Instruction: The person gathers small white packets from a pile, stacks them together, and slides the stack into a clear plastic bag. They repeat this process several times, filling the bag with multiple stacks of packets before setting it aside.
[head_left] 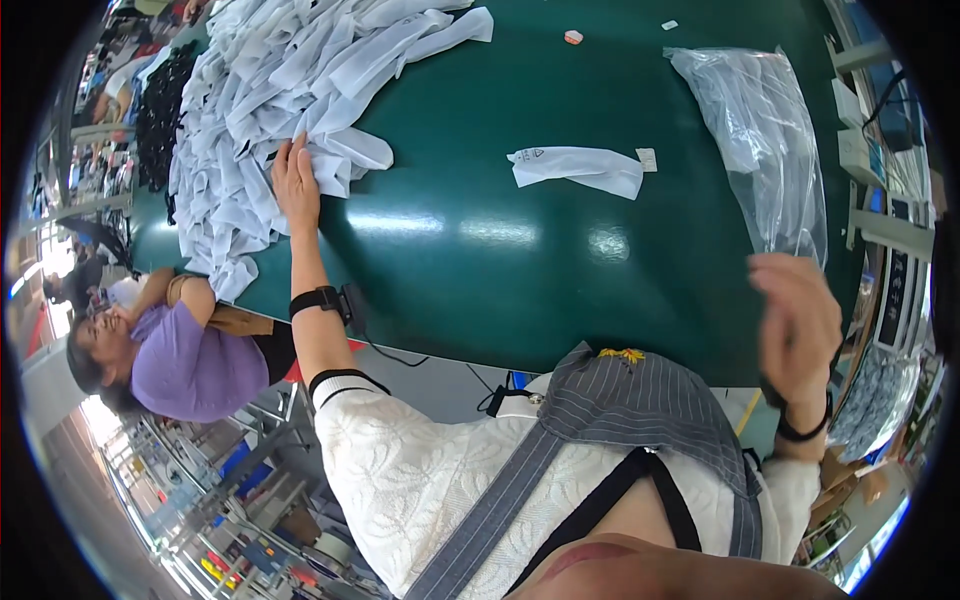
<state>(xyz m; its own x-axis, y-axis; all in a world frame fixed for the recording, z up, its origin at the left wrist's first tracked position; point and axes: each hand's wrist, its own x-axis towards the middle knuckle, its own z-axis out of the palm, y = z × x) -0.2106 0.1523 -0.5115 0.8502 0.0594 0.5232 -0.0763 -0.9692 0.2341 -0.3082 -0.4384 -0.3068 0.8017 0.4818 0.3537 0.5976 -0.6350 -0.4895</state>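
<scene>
White fabric pieces lie in a big loose heap at the far left of the dark green bench, and the left hand rests flat on the heap's near edge, fingers stretched out and together, pressing rather than pinching any one piece. The right hand is raised at the near right, blurred, so I cannot tell whether its grip is apart or closed; it sits just beside the lower end of a clear plastic bag spread along the right side. A single folded white piece lies alone mid-bench, well apart from both hands. Judging from the tangle, dragging one piece could pull neighbours along and spill them off the bench's left edge.
</scene>
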